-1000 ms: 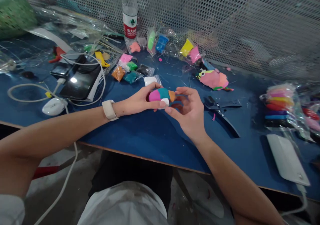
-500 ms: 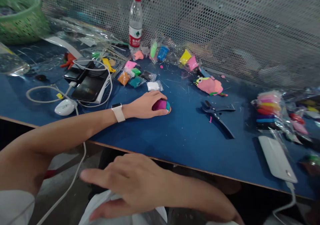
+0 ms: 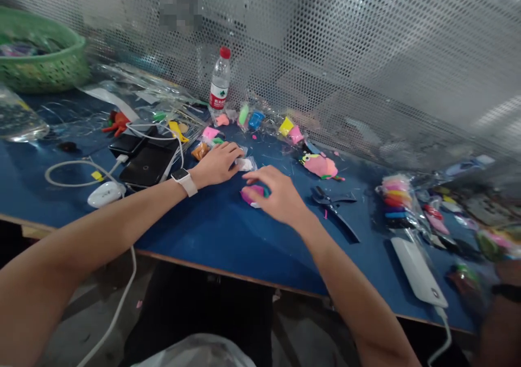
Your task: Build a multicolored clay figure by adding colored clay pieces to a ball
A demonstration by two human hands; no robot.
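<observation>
My left hand (image 3: 217, 163), with a watch (image 3: 184, 181) on its wrist, lies over several small clay packets, its fingers stretched out and apart. By its fingertips is a white clay packet (image 3: 246, 164); an orange one (image 3: 199, 151) shows on its other side, and packets under the palm are partly hidden. My right hand (image 3: 277, 196) hovers above a magenta and teal clay lump (image 3: 249, 194), thumb and fingers apart. The hand covers part of the lump, and whether it touches the lump I cannot tell.
Behind stand a water bottle (image 3: 220, 82) and a perforated metal panel. Right of my hands lie a pink clay fish (image 3: 321, 166), dark pliers (image 3: 334, 209) and a white power bank (image 3: 419, 272). Phones (image 3: 147, 163) and cables lie left. Another person's wrist (image 3: 507, 291) shows at the right edge.
My left hand has let go of the clay lump and moved back and left onto the packets. My right hand has risen from below the table edge to the lump. The view has tilted up.
</observation>
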